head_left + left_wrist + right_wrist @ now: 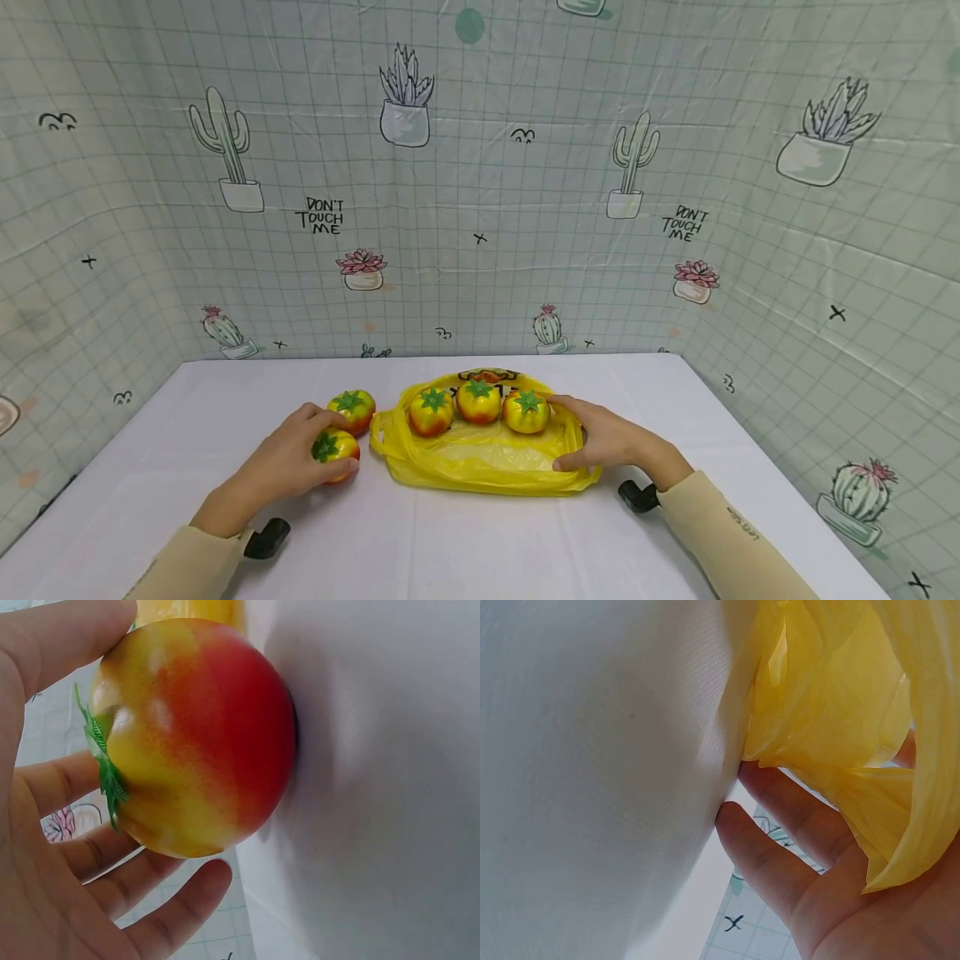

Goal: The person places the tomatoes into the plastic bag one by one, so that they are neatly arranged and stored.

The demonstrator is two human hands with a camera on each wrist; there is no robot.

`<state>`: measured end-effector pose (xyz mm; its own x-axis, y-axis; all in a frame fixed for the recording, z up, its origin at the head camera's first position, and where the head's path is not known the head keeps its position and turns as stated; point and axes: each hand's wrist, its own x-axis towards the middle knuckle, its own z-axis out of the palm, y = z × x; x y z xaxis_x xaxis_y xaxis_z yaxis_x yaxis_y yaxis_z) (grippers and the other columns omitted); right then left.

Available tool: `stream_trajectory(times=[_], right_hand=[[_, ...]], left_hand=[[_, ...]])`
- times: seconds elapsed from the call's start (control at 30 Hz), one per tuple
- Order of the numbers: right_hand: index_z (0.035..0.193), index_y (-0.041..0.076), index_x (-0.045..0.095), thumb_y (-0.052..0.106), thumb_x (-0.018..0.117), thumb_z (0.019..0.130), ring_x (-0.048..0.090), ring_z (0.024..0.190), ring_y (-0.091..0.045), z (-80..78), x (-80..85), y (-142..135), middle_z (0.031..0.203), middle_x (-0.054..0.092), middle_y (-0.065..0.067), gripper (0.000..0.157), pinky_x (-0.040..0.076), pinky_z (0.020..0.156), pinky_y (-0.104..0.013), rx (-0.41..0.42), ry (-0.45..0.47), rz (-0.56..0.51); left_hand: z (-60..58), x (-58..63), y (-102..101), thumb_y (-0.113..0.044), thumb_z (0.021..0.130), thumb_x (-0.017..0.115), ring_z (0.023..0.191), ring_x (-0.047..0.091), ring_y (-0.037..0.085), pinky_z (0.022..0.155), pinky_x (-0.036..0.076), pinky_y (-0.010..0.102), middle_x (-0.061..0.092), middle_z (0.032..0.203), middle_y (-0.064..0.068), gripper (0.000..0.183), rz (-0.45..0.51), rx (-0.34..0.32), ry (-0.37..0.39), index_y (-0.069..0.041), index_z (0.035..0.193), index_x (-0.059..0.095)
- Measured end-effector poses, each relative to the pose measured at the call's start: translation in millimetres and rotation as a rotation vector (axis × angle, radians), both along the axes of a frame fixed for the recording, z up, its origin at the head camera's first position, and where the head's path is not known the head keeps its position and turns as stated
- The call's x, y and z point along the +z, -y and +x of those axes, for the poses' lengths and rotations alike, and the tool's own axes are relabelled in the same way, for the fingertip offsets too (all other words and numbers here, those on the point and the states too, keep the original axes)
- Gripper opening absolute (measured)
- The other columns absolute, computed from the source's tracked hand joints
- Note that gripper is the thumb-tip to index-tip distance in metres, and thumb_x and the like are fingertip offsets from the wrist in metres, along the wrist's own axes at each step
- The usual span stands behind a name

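On the desk [472, 550] before you, three fruits [478, 405] sit in a bag [480, 478]; to its left, one fruit [356, 409] lies behind another fruit [345, 448].

A yellow plastic bag [483, 475] lies spread and crumpled on the white-covered desk [480, 550], a looped handle at its left end, dark-and-red print along its back. Three glossy artificial tomatoes [478, 402], yellow blushing to red, with green star-shaped leaves uppermost, sit in a row towards the bag's back; whether inside it or on top is unclear. Left of the bag, a fourth tomato [352, 408] stands upright on the desk. Just before it, the fifth tomato [202, 742] is held, leaf up, red base at the desk.
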<state>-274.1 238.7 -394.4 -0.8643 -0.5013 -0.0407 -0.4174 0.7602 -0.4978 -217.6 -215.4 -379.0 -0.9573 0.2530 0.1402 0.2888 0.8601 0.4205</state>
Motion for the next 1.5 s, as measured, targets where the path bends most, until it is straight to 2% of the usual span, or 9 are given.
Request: stream_trajectory(times=[0.2, 0.63, 0.9, 1.07, 1.5], right_hand=[[0.148, 0.02, 0.031, 0.049, 0.078, 0.07, 0.034, 0.135, -0.028, -0.6, -0.9, 0.8, 0.149, 0.037, -0.005, 0.095, 0.028, 0.108, -0.054, -0.008, 0.004, 0.004], [0.148, 0.019, 0.032, 0.048, 0.078, 0.07, 0.035, 0.135, -0.029, 1.1, -0.5, -0.5, 0.148, 0.037, -0.007, 0.095, 0.028, 0.107, -0.054, -0.005, -0.006, 0.005], [0.148, 0.019, 0.032, 0.048, 0.078, 0.07, 0.034, 0.135, -0.03, 1.5, -1.2, 0.5, 0.149, 0.037, -0.008, 0.096, 0.028, 0.107, -0.055, -0.006, 0.001, 0.005], [0.148, 0.019, 0.031, 0.047, 0.078, 0.07, 0.034, 0.135, -0.03, 1.8, -0.6, 0.8, 0.149, 0.036, -0.008, 0.095, 0.027, 0.108, -0.055, -0.008, 0.005, 0.004], [0.148, 0.018, 0.031, 0.05, 0.078, 0.069, 0.034, 0.135, -0.03, 0.9, -1.1, 0.9, 0.149, 0.037, -0.008, 0.096, 0.028, 0.108, -0.054, -0.01, -0.003, 0.013]], left_hand=[[0.0, 1.0, 1.3, -0.05, 0.075, 0.075, 0.087, 0.048, 0.019, 0.075, 0.046, 0.037, 0.049, 0.104, 0.005, 0.058, 0.008, -0.007, 0.018, -0.012, 0.117, 0.062], [-0.7, 0.7, 0.6, -0.046, 0.077, 0.076, 0.087, 0.048, 0.019, 0.076, 0.046, 0.037, 0.049, 0.103, 0.005, 0.054, 0.024, -0.015, 0.003, -0.011, 0.115, 0.063], [-0.2, 0.1, 0.6, -0.047, 0.076, 0.076, 0.088, 0.048, 0.019, 0.077, 0.046, 0.038, 0.049, 0.104, 0.005, 0.056, 0.029, -0.002, 0.028, -0.01, 0.115, 0.063], [0.3, 1.6, -1.5, -0.047, 0.076, 0.076, 0.089, 0.048, 0.019, 0.078, 0.047, 0.038, 0.049, 0.104, 0.005, 0.056, 0.029, 0.0, 0.019, -0.01, 0.116, 0.063], [7.3, 11.2, -11.2, -0.045, 0.077, 0.076, 0.087, 0.048, 0.018, 0.075, 0.045, 0.037, 0.049, 0.103, 0.004, 0.052, 0.032, -0.059, -0.041, -0.01, 0.113, 0.063]])
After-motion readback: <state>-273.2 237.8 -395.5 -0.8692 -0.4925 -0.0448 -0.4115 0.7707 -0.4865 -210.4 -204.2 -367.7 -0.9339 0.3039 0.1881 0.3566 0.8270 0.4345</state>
